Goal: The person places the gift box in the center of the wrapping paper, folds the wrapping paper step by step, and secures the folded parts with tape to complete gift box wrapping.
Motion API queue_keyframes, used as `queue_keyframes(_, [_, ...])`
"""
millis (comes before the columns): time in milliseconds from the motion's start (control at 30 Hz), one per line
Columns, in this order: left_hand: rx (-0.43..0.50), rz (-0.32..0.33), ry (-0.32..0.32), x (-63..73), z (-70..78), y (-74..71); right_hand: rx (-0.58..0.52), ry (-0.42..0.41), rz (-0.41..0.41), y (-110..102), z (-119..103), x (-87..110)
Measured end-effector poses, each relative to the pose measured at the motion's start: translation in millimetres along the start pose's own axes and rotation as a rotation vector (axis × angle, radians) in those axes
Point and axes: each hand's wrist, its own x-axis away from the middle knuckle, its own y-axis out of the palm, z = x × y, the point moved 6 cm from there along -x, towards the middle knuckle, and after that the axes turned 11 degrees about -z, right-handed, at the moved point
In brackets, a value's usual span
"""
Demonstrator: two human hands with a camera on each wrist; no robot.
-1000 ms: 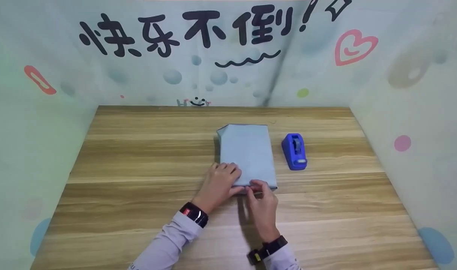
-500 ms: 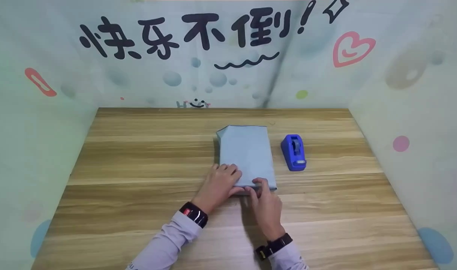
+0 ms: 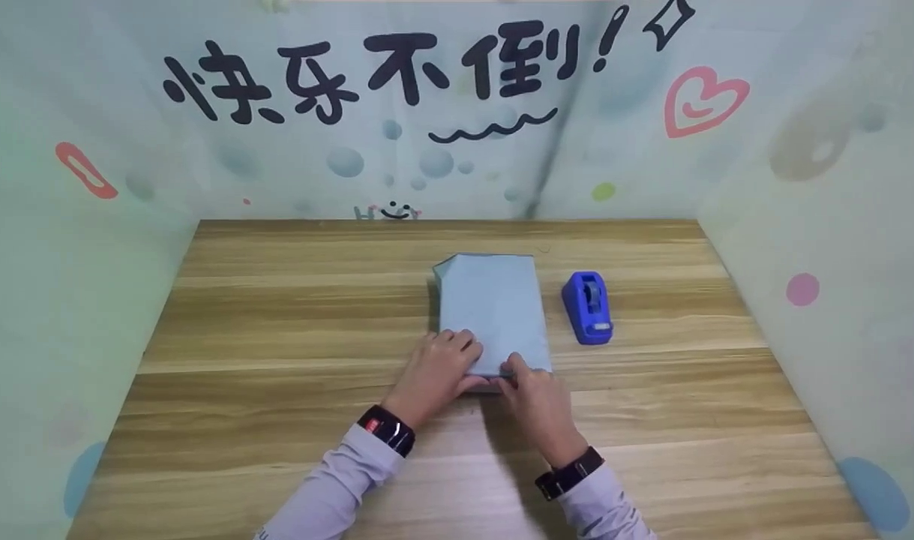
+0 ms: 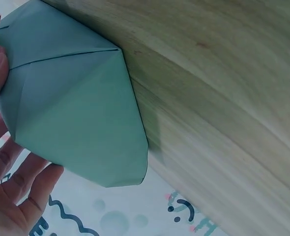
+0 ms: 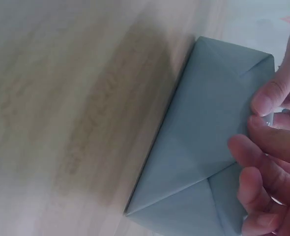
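A box wrapped in light blue paper [image 3: 494, 307] lies flat near the middle of the wooden table. My left hand [image 3: 436, 373] grips its near left corner, fingers bent over the top and thumb against the near end. At the near edge, my right hand [image 3: 540, 401] holds the paper with thumb on the end face and fingers curled over the top. In the right wrist view, both thumbs meet at the edge of the folded end [image 5: 199, 132], where diagonal creases show. The left wrist view shows the paper's long side [image 4: 81, 118] with a fold line.
A blue tape dispenser [image 3: 588, 307] stands just right of the box. The wooden table [image 3: 277, 300] is bounded by a printed backdrop [image 3: 299, 172] at the back and on both sides.
My right hand has shifted slightly right and turned, its forearm swinging outward, and its fingers press over the near top edge. The left hand and box stay in place.
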Motion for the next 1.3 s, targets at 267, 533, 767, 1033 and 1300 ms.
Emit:
queue_keyframes(267, [0.556,0.026,-0.094,5.8,-29.9,1.3,-0.371,0.221,0.060,-16,45,-3.5])
queue_keyframes(533, [0.980,-0.286,-0.464,21.4,-54.3,37.7,-0.688,0.429,-0.320,4,86,-7.7])
queue_keyframes(767, [1.231,-0.304,-0.398,25.5,-47.2,45.1,-1.063,0.450,-0.382,15,88,0.4])
queue_keyframes(1033, [1.415,-0.276,-0.270,38.2,-43.4,50.1,-1.206,0.354,-0.362,11,86,15.8])
queue_keyframes(1300, [1.477,-0.263,-0.265,55.7,-38.7,52.8,-1.180,0.264,-0.383,11,84,35.9])
